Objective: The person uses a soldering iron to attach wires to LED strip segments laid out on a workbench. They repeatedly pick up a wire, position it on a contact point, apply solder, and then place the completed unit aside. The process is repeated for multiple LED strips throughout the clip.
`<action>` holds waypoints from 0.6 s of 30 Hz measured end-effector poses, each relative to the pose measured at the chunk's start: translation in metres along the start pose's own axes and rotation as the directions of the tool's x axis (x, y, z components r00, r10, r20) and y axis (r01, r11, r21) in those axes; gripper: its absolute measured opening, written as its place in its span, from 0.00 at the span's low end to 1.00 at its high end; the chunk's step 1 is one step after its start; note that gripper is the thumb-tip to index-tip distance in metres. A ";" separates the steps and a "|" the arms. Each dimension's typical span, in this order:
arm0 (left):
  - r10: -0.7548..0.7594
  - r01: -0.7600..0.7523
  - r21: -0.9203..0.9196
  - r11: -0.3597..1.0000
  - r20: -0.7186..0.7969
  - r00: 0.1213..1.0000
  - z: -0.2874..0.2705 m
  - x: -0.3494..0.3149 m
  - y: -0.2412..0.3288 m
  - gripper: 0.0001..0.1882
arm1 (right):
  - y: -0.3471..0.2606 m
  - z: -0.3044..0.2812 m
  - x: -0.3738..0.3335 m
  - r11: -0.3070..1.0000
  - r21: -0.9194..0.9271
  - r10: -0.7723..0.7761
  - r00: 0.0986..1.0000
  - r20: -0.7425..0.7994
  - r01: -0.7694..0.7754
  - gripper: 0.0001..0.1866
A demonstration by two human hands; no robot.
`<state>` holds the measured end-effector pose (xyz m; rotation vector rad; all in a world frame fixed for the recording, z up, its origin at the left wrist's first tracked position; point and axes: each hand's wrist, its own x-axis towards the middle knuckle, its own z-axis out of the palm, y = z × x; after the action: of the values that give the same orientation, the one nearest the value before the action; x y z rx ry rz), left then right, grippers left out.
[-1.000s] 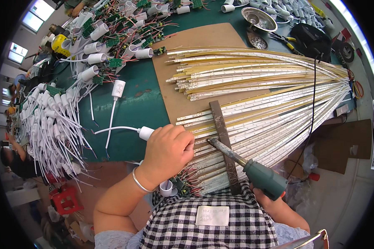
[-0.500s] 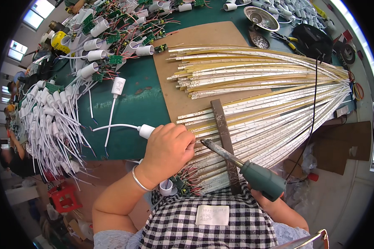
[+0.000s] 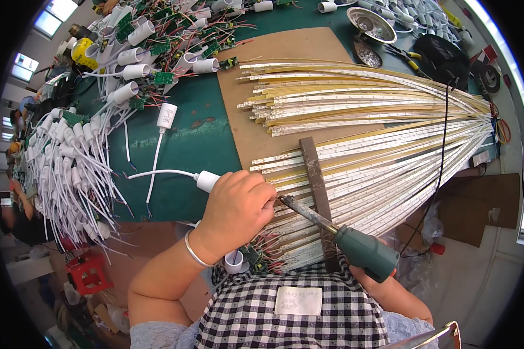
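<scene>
My left hand [image 3: 237, 209] is closed with the fingertips pinched together. A white lamp end cap [image 3: 206, 181] with a white cord sticks out from behind it; what sits right under the fingertips is hidden. My right hand [image 3: 371, 285] is wrapped round the green handle of a soldering iron [image 3: 368, 253] and mostly covered by it. The iron's dark tip points left, close to my left fingertips. Beneath both lie the ends of white LED strips [image 3: 378, 168], with a brown bar [image 3: 315, 186] laid across them. Near my lap, another white cap [image 3: 233, 262] rests beside red wires.
White caps with green circuit boards [image 3: 164, 78] are heaped at the far left, above a pile of corded caps [image 3: 70, 157]. More LED strips [image 3: 332, 96] lie on a brown board [image 3: 291, 46]. Far right hold a metal dish [image 3: 371, 24], pliers [image 3: 410, 60] and a black cable [image 3: 442, 145].
The view has shifted slightly. My left hand and the iron's tip stay close together, with hardly any movement between them.
</scene>
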<state>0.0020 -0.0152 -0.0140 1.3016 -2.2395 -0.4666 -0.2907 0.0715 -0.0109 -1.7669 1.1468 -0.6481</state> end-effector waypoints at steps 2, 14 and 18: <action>-0.001 0.001 0.011 1.000 0.001 1.000 0.000 0.000 0.000 0.07 | -0.002 -0.001 0.002 0.999 -0.040 -0.016 1.000 -0.003 0.016 0.17; -0.009 0.008 0.028 1.000 0.035 0.999 -0.002 0.001 0.001 0.06 | 0.008 0.000 -0.015 0.886 0.451 0.181 0.977 -0.113 -0.112 0.32; -0.012 0.011 0.026 1.000 0.029 1.000 -0.002 0.001 0.002 0.06 | 0.007 0.000 -0.012 0.912 0.390 0.161 0.985 -0.056 -0.127 0.34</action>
<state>0.0014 -0.0148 -0.0108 1.3299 -2.2697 -0.4648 -0.2986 0.0808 -0.0162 -1.3182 1.1076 -0.8067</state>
